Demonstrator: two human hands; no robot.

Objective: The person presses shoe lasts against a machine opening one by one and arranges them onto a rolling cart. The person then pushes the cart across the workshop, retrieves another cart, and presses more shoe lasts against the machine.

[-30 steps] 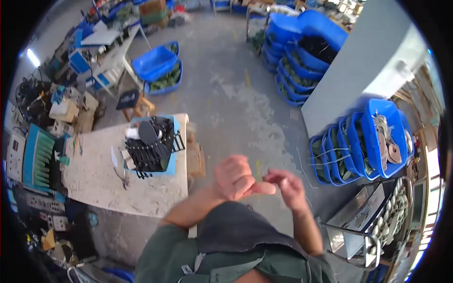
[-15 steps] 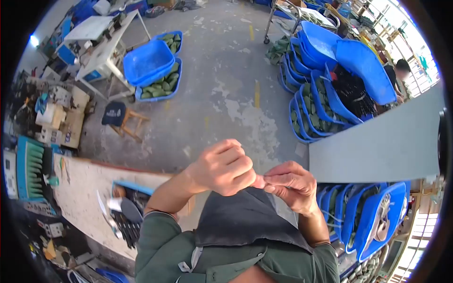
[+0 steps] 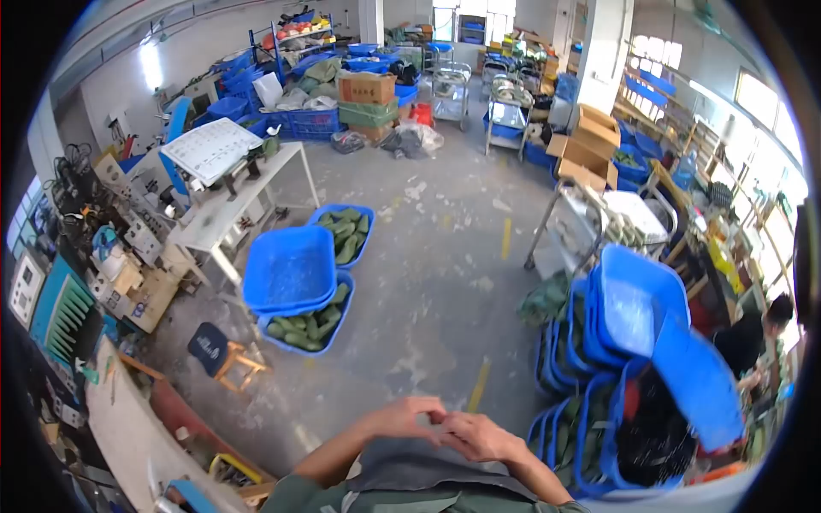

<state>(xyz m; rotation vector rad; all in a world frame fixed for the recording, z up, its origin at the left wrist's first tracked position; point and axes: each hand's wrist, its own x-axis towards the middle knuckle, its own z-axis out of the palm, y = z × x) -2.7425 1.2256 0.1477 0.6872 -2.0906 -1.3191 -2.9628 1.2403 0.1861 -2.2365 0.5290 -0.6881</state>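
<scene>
Before the dark apron (image 3: 428,476): left hand (image 3: 410,419) and right hand (image 3: 482,437), fingertips meeting, grip contents indiscernible. Apparent step: fingertip handling; any next reach calls for parting them.

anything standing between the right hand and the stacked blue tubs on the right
Nothing visible stands between the right hand and the stacked blue tubs; only bare floor shows in the gap.

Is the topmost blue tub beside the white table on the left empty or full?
Empty: the topmost blue tub shows bare blue inside; the nearby green pieces lie outside it, lower down.
</scene>
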